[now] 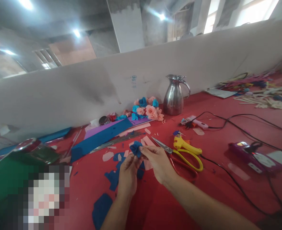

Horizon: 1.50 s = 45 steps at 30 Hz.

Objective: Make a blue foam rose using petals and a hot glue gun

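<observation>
Blue paper flower (135, 148), one: left grip (128, 173) and right grip (159, 162) both pinched on it. Scissors (169, 149), open-bladed or closed undetermined: beside right grip, red tabletop (80, 198).

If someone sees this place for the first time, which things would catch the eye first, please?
Probably the shiny jug first, upright on the red table near the pale wall. Just left of it in the picture, the pink and blue flowers stand out. Lower, near the middle, a blue piece is held between the left grip and right grip.
</observation>
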Each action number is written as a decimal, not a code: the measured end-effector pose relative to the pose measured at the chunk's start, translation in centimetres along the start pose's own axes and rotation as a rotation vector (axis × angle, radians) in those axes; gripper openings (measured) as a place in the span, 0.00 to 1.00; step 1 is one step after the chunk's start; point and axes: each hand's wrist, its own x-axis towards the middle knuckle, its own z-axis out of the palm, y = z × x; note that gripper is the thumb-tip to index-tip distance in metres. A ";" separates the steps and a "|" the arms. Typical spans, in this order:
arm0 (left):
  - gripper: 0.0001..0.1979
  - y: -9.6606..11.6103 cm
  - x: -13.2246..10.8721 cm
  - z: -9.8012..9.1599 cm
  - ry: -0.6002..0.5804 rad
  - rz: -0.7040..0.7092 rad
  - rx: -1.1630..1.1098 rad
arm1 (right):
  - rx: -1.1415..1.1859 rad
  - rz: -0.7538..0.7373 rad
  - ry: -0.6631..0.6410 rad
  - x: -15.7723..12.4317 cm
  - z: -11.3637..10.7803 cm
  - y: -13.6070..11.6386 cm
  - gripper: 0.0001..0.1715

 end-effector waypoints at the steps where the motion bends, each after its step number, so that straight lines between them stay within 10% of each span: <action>1: 0.08 0.0 0.0 0.0 0.002 0.001 0.002 | 0.000 0.003 0.005 0.0 0.0 0.0 0.14; 45: 0.09 1.0 -0.6 0.0 -0.022 0.057 0.180 | -0.211 -0.055 -0.103 0.1 -0.6 0.1 0.12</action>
